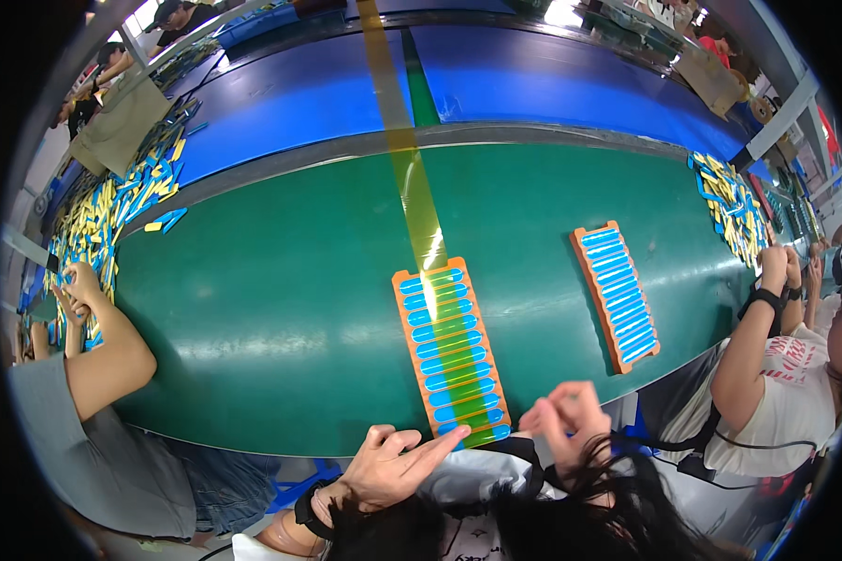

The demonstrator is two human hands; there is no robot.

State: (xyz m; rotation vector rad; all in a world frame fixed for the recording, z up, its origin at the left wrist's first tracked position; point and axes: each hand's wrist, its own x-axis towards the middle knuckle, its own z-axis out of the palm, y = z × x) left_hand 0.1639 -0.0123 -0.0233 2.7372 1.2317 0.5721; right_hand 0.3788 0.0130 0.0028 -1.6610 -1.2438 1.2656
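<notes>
An orange slotted tray (491, 360) lies on the green table in front of me, with several slim blue rounded pieces (430, 334) set crosswise in it. A clear yellow tape strip (419, 210) runs from the far side down along the tray's middle, over the pieces. My left hand (393, 465) is at the tray's near end, its index finger stretched onto the tape there and its other fingers loosely bent. Just right of that end, my right hand (573, 423) has curled fingers drawn together; whatever they may hold is hidden.
To the right lies a second orange tray (594, 271) filled with blue pieces. Heaps of blue and yellow pieces (112, 210) (730, 206) cover both table ends. A person (112, 365) works at left, another (767, 365) at right. Blue panels (290, 103) span the back.
</notes>
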